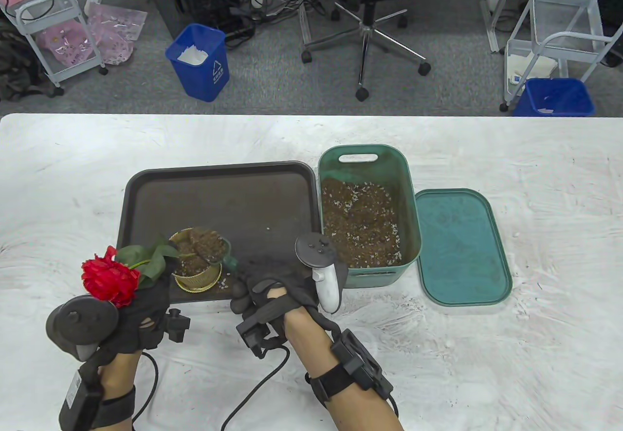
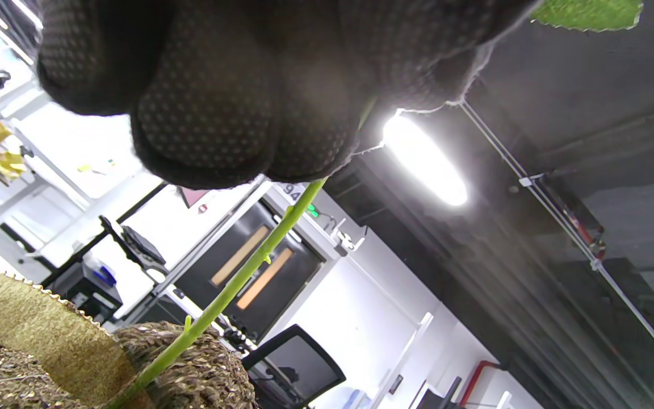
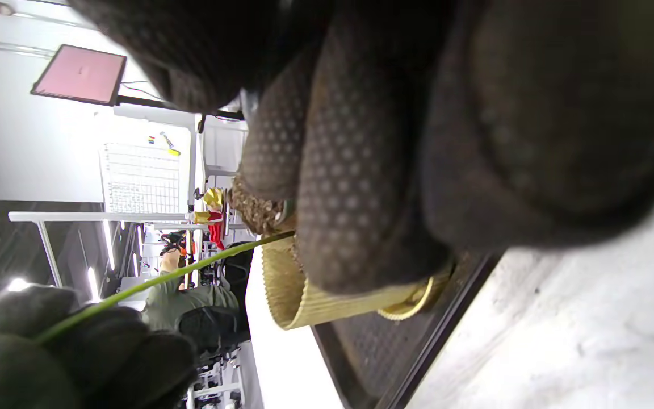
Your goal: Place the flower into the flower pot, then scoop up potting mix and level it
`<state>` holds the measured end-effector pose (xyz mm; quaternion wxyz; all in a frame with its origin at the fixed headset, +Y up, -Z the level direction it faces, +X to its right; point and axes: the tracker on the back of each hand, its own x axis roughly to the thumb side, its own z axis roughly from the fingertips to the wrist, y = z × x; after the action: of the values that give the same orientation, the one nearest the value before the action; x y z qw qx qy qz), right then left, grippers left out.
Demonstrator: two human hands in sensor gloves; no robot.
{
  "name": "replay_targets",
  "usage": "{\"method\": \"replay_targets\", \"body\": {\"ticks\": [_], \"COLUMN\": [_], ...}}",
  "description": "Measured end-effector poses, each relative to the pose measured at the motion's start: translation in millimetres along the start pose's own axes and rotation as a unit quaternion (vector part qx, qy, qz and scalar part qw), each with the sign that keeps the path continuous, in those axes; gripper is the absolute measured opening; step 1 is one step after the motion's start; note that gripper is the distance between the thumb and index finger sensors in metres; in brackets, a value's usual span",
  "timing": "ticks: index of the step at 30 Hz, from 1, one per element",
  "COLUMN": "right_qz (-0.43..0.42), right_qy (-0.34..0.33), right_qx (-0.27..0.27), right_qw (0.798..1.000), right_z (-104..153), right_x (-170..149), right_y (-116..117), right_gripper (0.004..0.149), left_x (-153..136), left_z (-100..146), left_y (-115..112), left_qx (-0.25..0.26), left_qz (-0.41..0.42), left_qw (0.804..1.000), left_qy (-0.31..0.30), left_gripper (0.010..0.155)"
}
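The scooping step is in hand. The left hand (image 1: 131,314) pinches the green stem of the flower (image 1: 111,280), whose lower end is already sunk in the gold flower pot (image 1: 197,268); the red bloom leans out over the pot's left side, past the edge of the dark tray (image 1: 219,197) that carries the pot. The right hand (image 1: 272,290) sits just right of the pot, fingers curled round what looks like a small teal scoop (image 1: 221,252) whose bowl, heaped with potting mix (image 1: 360,222), tips over the pot's rim. The green bin (image 1: 406,183) holding the rest of the mix stands well right of the pot, its lid (image 1: 462,246) beyond it on the tabletop.

The next move likely calls for emptying the scoop without knocking the stem, then righting the flower, which now leans hard.

The left wrist view shows the stem entering the soil mound, which the table view hides under leaves. The right wrist view shows the pot's ribbed wall and saucer on the tray, but the scoop is hidden behind the fingers (image 3: 361,170).
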<state>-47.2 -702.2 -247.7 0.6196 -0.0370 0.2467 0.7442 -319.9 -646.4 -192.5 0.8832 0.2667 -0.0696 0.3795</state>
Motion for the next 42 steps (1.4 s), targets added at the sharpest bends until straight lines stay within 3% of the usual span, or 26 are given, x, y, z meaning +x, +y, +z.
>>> {"method": "replay_targets", "body": {"ticks": [8,22,25,28,29,33,38,42], "right_qz": [0.147,0.388,0.432,0.498,0.527,0.569,0.578,0.569], "right_qy": [-0.075,-0.187,-0.211,-0.256,-0.272,-0.303,-0.311,-0.287], "right_qx": [-0.059,-0.129,-0.141,-0.161,-0.172,-0.192,-0.213,-0.245], "right_qw": [0.985,0.893,0.866,0.813,0.787,0.74,0.724,0.731], "right_z": [6.9,18.8,21.3,25.9,28.4,36.8,52.4,69.8], "right_x": [20.8,49.2,54.4,58.6,59.2,60.3,77.9,105.2], "right_y": [4.6,40.3,47.9,55.8,58.7,63.3,50.3,13.7], "right_gripper": [0.051,0.052,0.051,0.051,0.051,0.051,0.051,0.051], "left_x": [0.4,-0.4,-0.9,-0.9,-1.0,-0.5,-0.6,-0.6], "left_z": [0.2,-0.3,-0.5,-0.6,-0.6,-0.6,-0.4,-0.3], "left_y": [0.3,2.1,2.2,2.6,2.8,2.8,2.3,2.3], "left_qx": [0.0,0.003,0.003,0.003,0.004,0.003,0.001,0.001], "left_qz": [-0.003,-0.001,-0.001,-0.001,-0.001,-0.001,-0.001,-0.001], "left_qw": [1.0,1.0,1.0,1.0,1.0,1.0,1.0,1.0], "left_qy": [-0.002,0.002,0.003,0.004,0.004,0.003,0.002,0.002], "left_gripper": [0.044,0.044,0.044,0.044,0.044,0.044,0.044,0.044]}}
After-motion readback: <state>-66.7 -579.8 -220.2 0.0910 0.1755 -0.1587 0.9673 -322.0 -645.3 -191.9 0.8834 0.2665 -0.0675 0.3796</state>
